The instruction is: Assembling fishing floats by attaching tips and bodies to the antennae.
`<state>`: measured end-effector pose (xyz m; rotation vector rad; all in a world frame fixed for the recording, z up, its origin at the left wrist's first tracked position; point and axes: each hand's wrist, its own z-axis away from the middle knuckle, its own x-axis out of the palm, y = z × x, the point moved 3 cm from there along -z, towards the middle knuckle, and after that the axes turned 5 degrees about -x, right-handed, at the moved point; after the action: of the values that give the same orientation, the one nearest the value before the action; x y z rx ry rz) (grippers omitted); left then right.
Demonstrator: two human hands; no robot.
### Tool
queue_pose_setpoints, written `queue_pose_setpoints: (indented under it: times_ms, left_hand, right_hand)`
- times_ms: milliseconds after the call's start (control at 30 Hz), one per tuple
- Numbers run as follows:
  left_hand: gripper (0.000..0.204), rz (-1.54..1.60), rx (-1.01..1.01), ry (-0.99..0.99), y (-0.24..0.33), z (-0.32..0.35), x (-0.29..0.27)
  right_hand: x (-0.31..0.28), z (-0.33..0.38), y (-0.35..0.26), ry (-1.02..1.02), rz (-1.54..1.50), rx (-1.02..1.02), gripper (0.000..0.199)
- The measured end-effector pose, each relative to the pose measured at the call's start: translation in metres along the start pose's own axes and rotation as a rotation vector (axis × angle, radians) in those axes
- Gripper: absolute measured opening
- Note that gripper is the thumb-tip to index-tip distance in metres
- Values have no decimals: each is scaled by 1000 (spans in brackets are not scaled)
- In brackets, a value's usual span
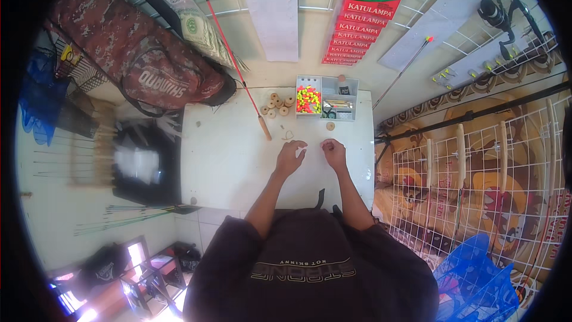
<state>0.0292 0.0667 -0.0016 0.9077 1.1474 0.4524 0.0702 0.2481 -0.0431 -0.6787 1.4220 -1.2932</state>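
Above the white table, my left hand (290, 158) is curled, thumb and fingertips drawn close together. Facing it a short gap away, my right hand (335, 154) is closed in a pinch. Whatever lies between the fingers is too fine to make out. Just beyond my left hand, a small tan loop of cord (288, 135) rests on the table. One round wooden spool (330, 126) lies past my right hand, and a pile of similar spools (272, 105) sits farther left. A red rod with a wooden handle (266, 129) leans beside that pile.
At the back of the white table (226, 167) stands a grey compartment box (326, 118) with red and yellow floats (308, 100), a small bottle and other small items. A camouflage rod bag (155, 65) hangs left. Wire racks (476, 167) with rods stand right.
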Motion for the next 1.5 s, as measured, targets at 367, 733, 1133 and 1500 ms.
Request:
queue_pose_setpoints:
  times_ms: [367,733,1133,1500]
  left_hand:
    - [32,352,-136,-90,32,-18,-18]
    - [20,581,-80,48,45,-16,-65]
    - [16,694,-11,237,44,-9,-124]
    - [7,620,125,260,48,1,-175]
  right_hand:
    - [-10,-3,-66,-195,-405,-15,5]
    - [14,-3,-102,-89,-501,-67,7]
    - [44,16,-190,27,-10,-487,24]
    - [79,25,-237,37,-29,-702,21]
